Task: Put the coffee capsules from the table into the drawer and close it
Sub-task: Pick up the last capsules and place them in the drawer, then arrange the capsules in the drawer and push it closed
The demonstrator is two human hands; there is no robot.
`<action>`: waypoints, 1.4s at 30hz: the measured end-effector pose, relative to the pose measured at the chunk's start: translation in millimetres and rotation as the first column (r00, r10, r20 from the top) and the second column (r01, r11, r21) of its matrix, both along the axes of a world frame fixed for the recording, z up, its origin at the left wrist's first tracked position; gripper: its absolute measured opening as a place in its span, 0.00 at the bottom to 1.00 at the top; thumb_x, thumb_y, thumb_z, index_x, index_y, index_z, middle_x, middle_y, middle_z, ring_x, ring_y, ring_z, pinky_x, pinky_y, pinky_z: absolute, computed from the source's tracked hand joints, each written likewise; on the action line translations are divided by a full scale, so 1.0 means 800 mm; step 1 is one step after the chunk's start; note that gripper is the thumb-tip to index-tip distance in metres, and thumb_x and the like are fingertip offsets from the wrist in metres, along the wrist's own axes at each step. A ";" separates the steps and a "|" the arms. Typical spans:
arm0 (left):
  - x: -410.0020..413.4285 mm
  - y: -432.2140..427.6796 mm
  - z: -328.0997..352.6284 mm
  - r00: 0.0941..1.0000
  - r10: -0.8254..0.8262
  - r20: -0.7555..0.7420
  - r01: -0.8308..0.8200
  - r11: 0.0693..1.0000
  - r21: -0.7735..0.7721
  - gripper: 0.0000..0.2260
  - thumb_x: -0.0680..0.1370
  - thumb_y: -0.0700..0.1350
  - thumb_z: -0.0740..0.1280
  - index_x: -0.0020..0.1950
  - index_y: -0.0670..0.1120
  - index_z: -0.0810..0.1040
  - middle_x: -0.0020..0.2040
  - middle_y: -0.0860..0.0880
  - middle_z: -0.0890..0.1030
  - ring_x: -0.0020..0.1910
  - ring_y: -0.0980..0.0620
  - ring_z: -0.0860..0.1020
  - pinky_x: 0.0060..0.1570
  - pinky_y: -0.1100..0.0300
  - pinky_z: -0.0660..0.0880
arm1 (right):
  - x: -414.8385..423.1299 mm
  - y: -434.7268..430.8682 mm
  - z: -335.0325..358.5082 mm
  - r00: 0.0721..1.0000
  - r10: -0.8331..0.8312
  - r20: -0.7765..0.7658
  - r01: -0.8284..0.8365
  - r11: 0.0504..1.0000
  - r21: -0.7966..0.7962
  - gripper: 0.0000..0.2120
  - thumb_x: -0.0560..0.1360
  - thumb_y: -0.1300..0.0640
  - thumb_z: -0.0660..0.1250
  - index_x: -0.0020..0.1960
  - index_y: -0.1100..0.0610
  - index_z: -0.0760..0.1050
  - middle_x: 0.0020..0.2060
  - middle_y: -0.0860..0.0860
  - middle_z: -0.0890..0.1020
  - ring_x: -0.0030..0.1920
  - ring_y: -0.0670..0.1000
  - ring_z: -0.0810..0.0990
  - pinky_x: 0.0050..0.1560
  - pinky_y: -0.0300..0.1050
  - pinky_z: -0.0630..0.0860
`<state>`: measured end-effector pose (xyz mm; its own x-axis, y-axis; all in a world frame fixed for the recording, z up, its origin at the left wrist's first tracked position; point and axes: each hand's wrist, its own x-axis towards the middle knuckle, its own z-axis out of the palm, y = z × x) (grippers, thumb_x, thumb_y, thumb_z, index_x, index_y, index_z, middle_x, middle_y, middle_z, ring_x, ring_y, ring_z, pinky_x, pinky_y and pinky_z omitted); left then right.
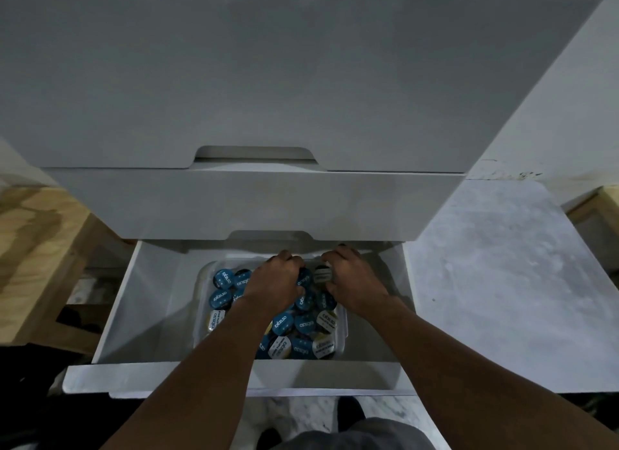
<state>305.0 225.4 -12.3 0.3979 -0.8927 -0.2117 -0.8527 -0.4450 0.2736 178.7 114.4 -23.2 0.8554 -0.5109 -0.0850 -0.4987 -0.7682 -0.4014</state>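
Note:
The bottom white drawer (147,302) stands pulled out. Inside it sits a clear plastic container (205,275) filled with several coffee capsules (306,324), most with blue lids, a few with white and gold lids. Both my hands reach down into the far part of the container. My left hand (273,282) is curled, fingers closed over blue capsules. My right hand (351,280) is curled too, its fingers around a white-lidded capsule (322,274). My forearms hide part of the container's near side.
Two closed white drawers (254,201) with cut-out handles stack above the open one. The drawer's front panel (160,377) juts toward me. Wooden furniture (37,248) stands at left, a pale marbled floor (502,282) at right, and my feet are below.

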 end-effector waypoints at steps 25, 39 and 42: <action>0.012 0.045 0.019 0.999 0.046 -0.019 -0.048 0.994 -0.095 0.15 0.78 0.50 0.64 0.61 0.45 0.74 0.58 0.45 0.74 0.55 0.45 0.76 0.56 0.49 0.75 | -0.001 0.029 0.016 0.982 -0.149 -0.113 0.139 0.986 -0.092 0.16 0.78 0.56 0.65 0.63 0.60 0.76 0.62 0.58 0.72 0.63 0.57 0.69 0.66 0.51 0.69; -0.004 0.119 0.053 0.992 0.103 0.077 -0.087 0.978 -0.189 0.13 0.79 0.49 0.60 0.58 0.44 0.77 0.54 0.44 0.79 0.53 0.43 0.78 0.49 0.52 0.73 | -0.022 0.117 0.062 0.940 -0.340 -0.018 0.338 0.938 -0.076 0.12 0.78 0.53 0.61 0.50 0.58 0.79 0.46 0.58 0.82 0.44 0.57 0.77 0.42 0.44 0.69; -0.020 0.145 0.065 0.981 0.161 0.109 -0.122 0.947 -0.297 0.13 0.80 0.49 0.60 0.57 0.44 0.78 0.53 0.44 0.79 0.51 0.43 0.78 0.48 0.53 0.73 | -0.037 0.141 0.065 0.948 -0.303 0.093 0.312 0.944 -0.107 0.13 0.79 0.55 0.59 0.49 0.61 0.80 0.44 0.59 0.81 0.42 0.57 0.77 0.41 0.43 0.68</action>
